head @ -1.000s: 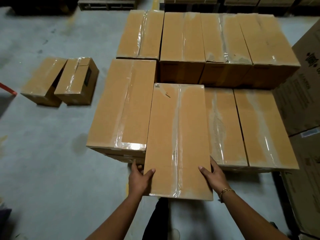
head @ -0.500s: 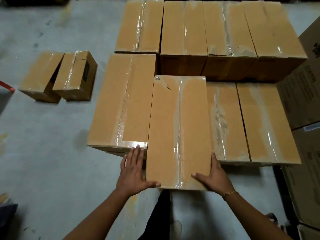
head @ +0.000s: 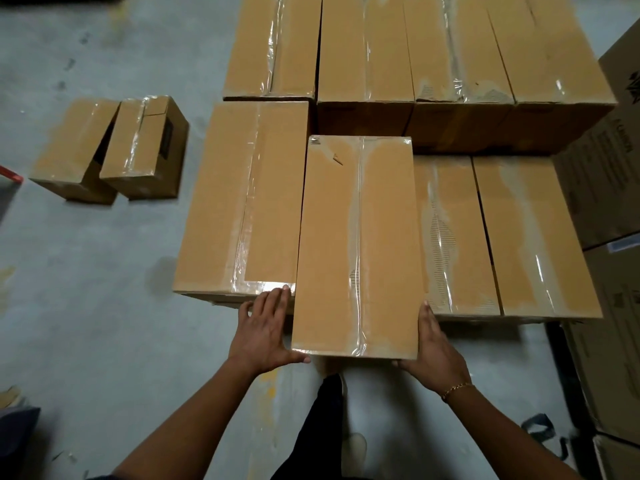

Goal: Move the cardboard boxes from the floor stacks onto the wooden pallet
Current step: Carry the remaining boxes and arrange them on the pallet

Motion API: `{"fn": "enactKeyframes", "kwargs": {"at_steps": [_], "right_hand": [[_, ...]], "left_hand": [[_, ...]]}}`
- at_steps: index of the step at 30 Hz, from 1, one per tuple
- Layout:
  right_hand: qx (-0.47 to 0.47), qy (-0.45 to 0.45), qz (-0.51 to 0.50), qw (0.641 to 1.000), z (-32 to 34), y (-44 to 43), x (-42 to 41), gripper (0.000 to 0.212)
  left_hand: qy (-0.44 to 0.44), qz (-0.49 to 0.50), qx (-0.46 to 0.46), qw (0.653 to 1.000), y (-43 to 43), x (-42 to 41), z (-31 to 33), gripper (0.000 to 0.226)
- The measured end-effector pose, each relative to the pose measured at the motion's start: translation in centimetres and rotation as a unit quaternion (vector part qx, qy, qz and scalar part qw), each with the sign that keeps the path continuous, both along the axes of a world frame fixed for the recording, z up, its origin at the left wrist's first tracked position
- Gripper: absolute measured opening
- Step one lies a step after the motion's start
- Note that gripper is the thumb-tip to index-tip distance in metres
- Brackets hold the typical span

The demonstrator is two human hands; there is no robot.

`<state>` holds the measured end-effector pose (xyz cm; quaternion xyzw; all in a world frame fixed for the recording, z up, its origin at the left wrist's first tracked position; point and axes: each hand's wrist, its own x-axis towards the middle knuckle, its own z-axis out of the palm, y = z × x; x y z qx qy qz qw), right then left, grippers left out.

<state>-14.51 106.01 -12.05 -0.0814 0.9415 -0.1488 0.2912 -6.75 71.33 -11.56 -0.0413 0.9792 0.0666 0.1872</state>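
Observation:
A long taped cardboard box (head: 356,244) lies lengthwise between a wider box (head: 242,199) on its left and two narrow boxes (head: 453,237) on its right. Its near end sticks out toward me past their front edges. My left hand (head: 265,332) lies flat against its near left side, fingers straight, thumb across the near face. My right hand (head: 434,348) presses the near right corner the same way, a gold bracelet on its wrist. A taller back row of boxes (head: 415,50) stands behind. The pallet is hidden under the boxes.
Two small boxes (head: 114,147) sit on the grey concrete floor at the left. Large printed cartons (head: 609,188) are stacked along the right edge. My dark trouser leg (head: 322,427) is just below the held box. Bare floor lies to the left.
The long box has slid away from me, deeper between its neighbours. My left hand has gone from holding the near corner to lying flat along the box's side.

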Motion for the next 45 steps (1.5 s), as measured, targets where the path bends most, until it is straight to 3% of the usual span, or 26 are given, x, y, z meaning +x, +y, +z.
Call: {"fn": "enactKeyframes", "kwargs": {"at_steps": [6,25,45], "right_hand": [[-0.017,0.004,0.008,1.000,0.4,-0.7,-4.1,0.144],[-0.020,0.012,0.008,1.000,0.3,-2.0,-9.2,0.144],[-0.046,-0.019,-0.050,0.997,-0.3,-1.8,-9.5,0.143]], "left_hand": [[0.070,0.002,-0.018,0.997,-0.4,-2.6,-0.4,0.131],[0.098,-0.012,-0.048,0.994,-0.8,-6.1,-0.2,0.074],[0.067,-0.021,-0.065,0.995,-1.2,-6.8,-1.1,0.108]]}}
